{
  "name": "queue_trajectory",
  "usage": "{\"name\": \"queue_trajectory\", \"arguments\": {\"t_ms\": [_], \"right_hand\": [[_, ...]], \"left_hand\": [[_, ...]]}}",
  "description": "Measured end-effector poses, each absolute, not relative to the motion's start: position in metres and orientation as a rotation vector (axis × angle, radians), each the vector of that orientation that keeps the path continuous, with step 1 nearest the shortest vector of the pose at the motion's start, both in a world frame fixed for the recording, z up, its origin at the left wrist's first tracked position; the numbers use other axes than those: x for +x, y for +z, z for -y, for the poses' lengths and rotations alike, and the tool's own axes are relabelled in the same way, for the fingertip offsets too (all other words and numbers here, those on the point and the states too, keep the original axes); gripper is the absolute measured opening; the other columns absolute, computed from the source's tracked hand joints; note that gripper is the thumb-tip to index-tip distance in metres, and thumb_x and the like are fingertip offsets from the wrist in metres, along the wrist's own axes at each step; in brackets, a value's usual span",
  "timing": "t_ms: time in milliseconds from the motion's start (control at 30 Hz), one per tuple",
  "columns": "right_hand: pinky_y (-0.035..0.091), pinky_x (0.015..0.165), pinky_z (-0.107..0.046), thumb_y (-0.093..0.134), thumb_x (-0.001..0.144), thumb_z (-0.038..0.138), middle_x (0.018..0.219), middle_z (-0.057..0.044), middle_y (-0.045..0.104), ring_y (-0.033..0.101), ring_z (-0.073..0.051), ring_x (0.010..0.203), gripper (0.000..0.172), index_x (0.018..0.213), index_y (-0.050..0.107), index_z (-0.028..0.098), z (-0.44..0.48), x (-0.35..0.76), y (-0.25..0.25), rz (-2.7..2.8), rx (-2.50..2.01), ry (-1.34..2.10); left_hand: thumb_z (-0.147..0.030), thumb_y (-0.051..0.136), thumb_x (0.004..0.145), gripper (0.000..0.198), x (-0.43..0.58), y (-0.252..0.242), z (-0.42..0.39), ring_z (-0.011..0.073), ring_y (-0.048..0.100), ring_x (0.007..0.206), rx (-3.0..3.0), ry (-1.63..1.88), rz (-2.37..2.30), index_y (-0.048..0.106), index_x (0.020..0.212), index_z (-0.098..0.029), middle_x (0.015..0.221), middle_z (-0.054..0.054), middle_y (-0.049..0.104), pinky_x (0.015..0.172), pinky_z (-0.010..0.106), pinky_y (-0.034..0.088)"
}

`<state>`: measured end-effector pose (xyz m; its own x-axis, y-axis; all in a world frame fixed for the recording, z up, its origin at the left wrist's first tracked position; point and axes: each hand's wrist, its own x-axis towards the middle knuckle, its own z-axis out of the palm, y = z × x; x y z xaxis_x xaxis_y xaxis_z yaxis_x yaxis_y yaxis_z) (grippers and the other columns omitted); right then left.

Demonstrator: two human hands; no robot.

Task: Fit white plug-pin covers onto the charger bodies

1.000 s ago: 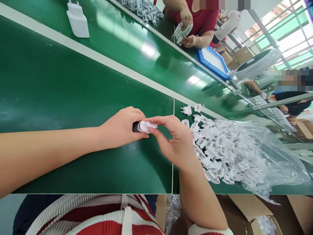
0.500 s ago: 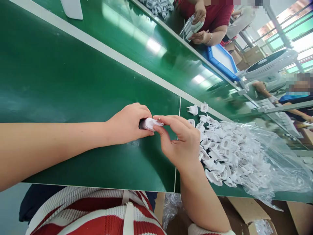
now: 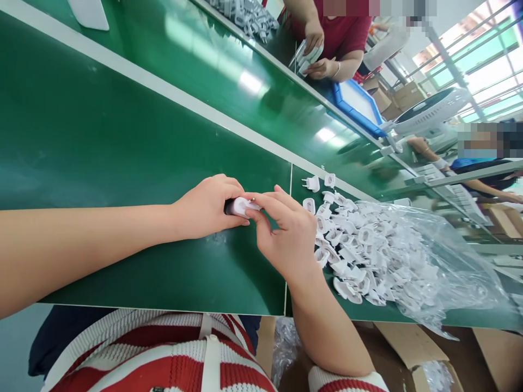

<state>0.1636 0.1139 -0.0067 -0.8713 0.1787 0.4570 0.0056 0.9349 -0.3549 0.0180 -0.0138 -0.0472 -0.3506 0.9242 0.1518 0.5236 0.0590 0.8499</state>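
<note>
My left hand (image 3: 208, 207) is closed around a white power adapter (image 3: 240, 207), whose dark end shows beside my palm. From the other side, my right hand (image 3: 286, 231) has thumb and index finger pinched on the adapter's plug end. A metal pin tip shows by the index finger, and the fingers cover most of the prongs. Both hands are just above the green tabletop (image 3: 143, 169). To the right of my right hand lies a heap of white plug heads (image 3: 368, 245), with a two-pin plug head (image 3: 311, 183) apart from it.
A clear plastic bag (image 3: 461, 267) lies under and beside the heap. Beyond a pale strip (image 3: 163, 90) runs a glossy green belt. Across it, a co-worker's hands (image 3: 321, 68) hold white parts near a blue-rimmed tray (image 3: 359, 109). A white fan (image 3: 433, 111) stands at the right.
The view has shifted slightly, so most of the scene sits further left. My hands keep hold of the adapter, and my right fingers have closed in a little over its plug end.
</note>
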Motion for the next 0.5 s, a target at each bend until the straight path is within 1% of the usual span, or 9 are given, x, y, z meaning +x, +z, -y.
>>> {"name": "queue_trajectory", "arguments": {"t_ms": [33, 100, 133, 167, 200, 267, 333, 400, 500], "right_hand": [[0.051, 0.114, -0.045, 0.064, 0.091, 0.013, 0.1, 0.003, 0.079, 0.073, -0.017, 0.088, 0.037, 0.123, 0.069, 0.031, -0.116, 0.164, -0.008, 2.593, -0.165, 0.573], [0.05, 0.114, -0.049, 0.073, 0.089, 0.021, 0.117, 0.0, 0.077, 0.073, -0.02, 0.102, 0.059, 0.143, 0.054, 0.032, -0.122, 0.164, -0.009, 2.58, -0.217, 0.881], [0.051, 0.114, -0.049, 0.078, 0.086, 0.027, 0.127, -0.003, 0.074, 0.071, -0.022, 0.111, 0.071, 0.149, 0.047, 0.031, -0.126, 0.164, -0.009, 2.548, -0.229, 1.051], [0.051, 0.113, -0.049, 0.083, 0.082, 0.032, 0.136, -0.006, 0.069, 0.068, -0.024, 0.118, 0.08, 0.152, 0.043, 0.031, -0.13, 0.164, -0.009, 2.5, -0.228, 1.201], [0.052, 0.112, -0.049, 0.086, 0.078, 0.036, 0.142, -0.008, 0.064, 0.066, -0.025, 0.123, 0.085, 0.151, 0.043, 0.031, -0.134, 0.164, -0.008, 2.44, -0.216, 1.31], [0.055, 0.108, -0.047, 0.091, 0.072, 0.041, 0.144, -0.009, 0.061, 0.066, -0.025, 0.119, 0.085, 0.145, 0.049, 0.032, -0.137, 0.165, -0.004, 2.327, -0.167, 1.412], [0.058, 0.102, -0.045, 0.093, 0.069, 0.04, 0.136, -0.007, 0.063, 0.068, -0.023, 0.111, 0.08, 0.14, 0.054, 0.033, -0.136, 0.166, 0.002, 2.265, -0.08, 1.43], [0.06, 0.098, -0.043, 0.092, 0.071, 0.037, 0.129, -0.006, 0.065, 0.067, -0.023, 0.109, 0.075, 0.137, 0.058, 0.034, -0.131, 0.169, 0.008, 2.259, 0.024, 1.375], [0.061, 0.094, -0.041, 0.085, 0.079, 0.025, 0.12, -0.005, 0.068, 0.066, -0.023, 0.108, 0.063, 0.137, 0.062, 0.035, -0.124, 0.172, 0.014, 2.281, 0.133, 1.14]], "left_hand": [[-0.045, 0.077, 0.081, 0.031, 0.017, -0.047, 0.014, 0.0276, 0.061, 0.106, 1.451, 1.221, -1.899, 0.076, 0.103, -0.023, 0.108, 0.004, 0.072, 0.089, 0.04, 0.047], [-0.047, 0.077, 0.081, 0.032, 0.017, -0.043, 0.015, 0.027, 0.064, 0.099, 1.381, 1.223, -1.881, 0.075, 0.1, -0.021, 0.102, 0.004, 0.073, 0.084, 0.038, 0.048], [-0.047, 0.076, 0.082, 0.032, 0.017, -0.04, 0.015, 0.0258, 0.065, 0.094, 1.298, 1.235, -1.848, 0.074, 0.099, -0.02, 0.097, 0.004, 0.073, 0.08, 0.037, 0.048], [-0.048, 0.075, 0.084, 0.032, 0.018, -0.036, 0.016, 0.0241, 0.067, 0.086, 1.192, 1.257, -1.783, 0.073, 0.099, -0.02, 0.092, 0.003, 0.073, 0.075, 0.035, 0.049], [-0.048, 0.074, 0.085, 0.033, 0.019, -0.031, 0.017, 0.0221, 0.068, 0.079, 1.079, 1.283, -1.686, 0.071, 0.101, -0.019, 0.087, 0.002, 0.073, 0.072, 0.034, 0.049], [-0.048, 0.072, 0.089, 0.034, 0.022, -0.02, 0.019, 0.0182, 0.07, 0.067, 0.906, 1.336, -1.448, 0.067, 0.106, -0.019, 0.079, 0.0, 0.073, 0.071, 0.031, 0.051], [-0.047, 0.071, 0.091, 0.033, 0.026, -0.01, 0.022, 0.0151, 0.069, 0.058, 0.834, 1.364, -1.251, 0.064, 0.106, -0.019, 0.071, -0.003, 0.072, 0.07, 0.029, 0.052], [-0.046, 0.071, 0.093, 0.03, 0.03, -0.004, 0.026, 0.0121, 0.066, 0.052, 0.81, 1.381, -1.143, 0.064, 0.104, -0.019, 0.068, -0.004, 0.07, 0.067, 0.026, 0.051], [-0.043, 0.075, 0.091, 0.028, 0.033, -0.001, 0.031, 0.0093, 0.064, 0.05, 0.794, 1.416, -1.067, 0.065, 0.099, -0.018, 0.072, -0.004, 0.071, 0.064, 0.023, 0.05]]}}
